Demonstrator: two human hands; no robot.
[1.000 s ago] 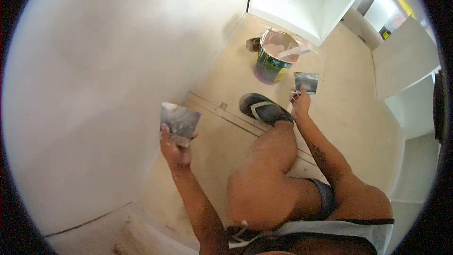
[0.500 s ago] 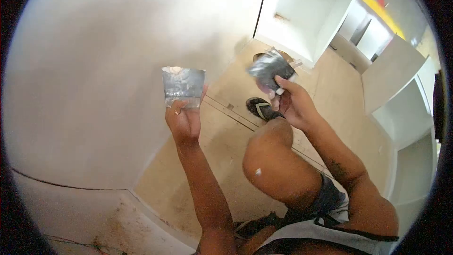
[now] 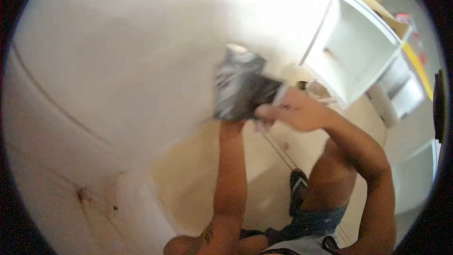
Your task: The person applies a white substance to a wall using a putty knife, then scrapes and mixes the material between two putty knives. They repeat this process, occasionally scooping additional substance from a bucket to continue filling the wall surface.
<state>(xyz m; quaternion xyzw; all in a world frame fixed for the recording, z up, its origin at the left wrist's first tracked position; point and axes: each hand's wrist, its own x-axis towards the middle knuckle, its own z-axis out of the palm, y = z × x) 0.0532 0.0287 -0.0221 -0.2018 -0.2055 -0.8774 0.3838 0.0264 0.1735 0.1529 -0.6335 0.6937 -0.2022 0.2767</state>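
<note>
Before the white panel [image 3: 118, 75], my two hands are brought together, each with a flat metal putty scraper. My left hand [image 3: 232, 126] is mostly hidden behind the blades, with its wrist below them. The left scraper [image 3: 244, 60] stands upright and carries a pale dab of paste at its top edge. My right hand [image 3: 296, 112] grips the other scraper [image 3: 258, 90], thumb toward me. This darker blade lies across the front of the left one and overlaps it; both are smeared by motion.
An open white cabinet box [image 3: 361, 42] stands behind to the right, with small items [image 3: 318, 89] on the floor before it. My bent leg [image 3: 328, 179] and sandalled foot [image 3: 298, 189] are below right. More white panels [image 3: 415, 170] stand along the right side.
The hands were apart, each holding up its scraper. Now the right scraper has swung left across the left one, which has moved rightward. My view has turned as well.
</note>
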